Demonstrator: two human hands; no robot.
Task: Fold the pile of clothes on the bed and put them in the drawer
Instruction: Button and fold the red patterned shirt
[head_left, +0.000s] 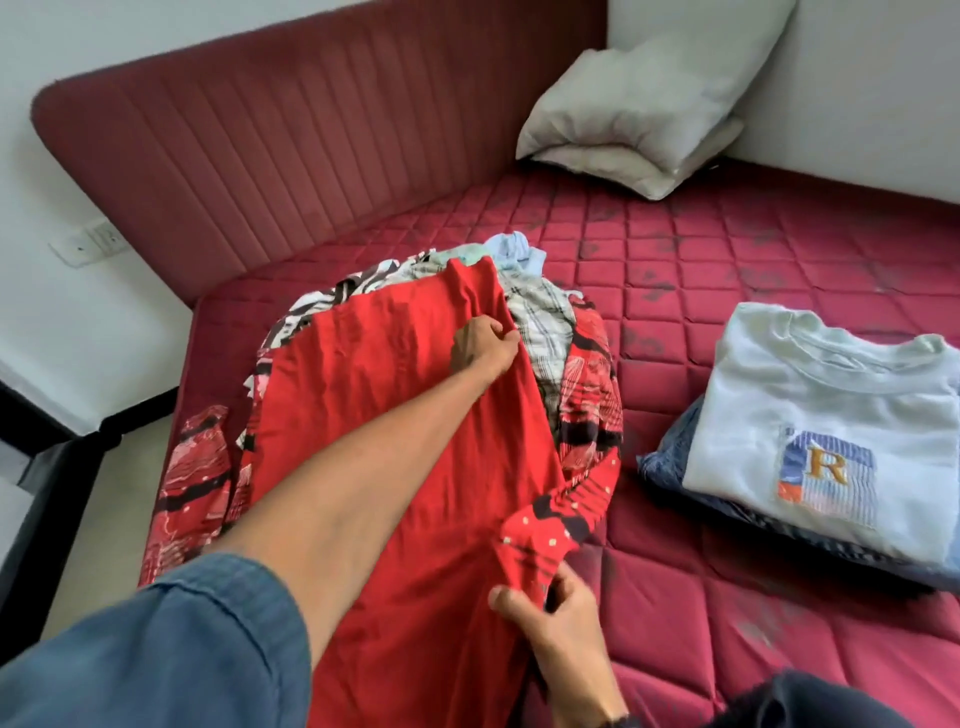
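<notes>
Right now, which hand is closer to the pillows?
Left. The left hand grips the red cloth far up the bed toward the pillows; the right hand pinches its near edge.

red garment (395, 415) spread lengthwise over pile of clothes (550, 332) | folded stack (810, 415) right, apart

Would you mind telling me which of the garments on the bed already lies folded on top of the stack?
The pale T-shirt with the "R" patch, folded atop the stack at right; the others lie loose.

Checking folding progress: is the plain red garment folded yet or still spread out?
Spread out: the red garment lies long over the pile, left hand and right hand gripping its edge.
</notes>
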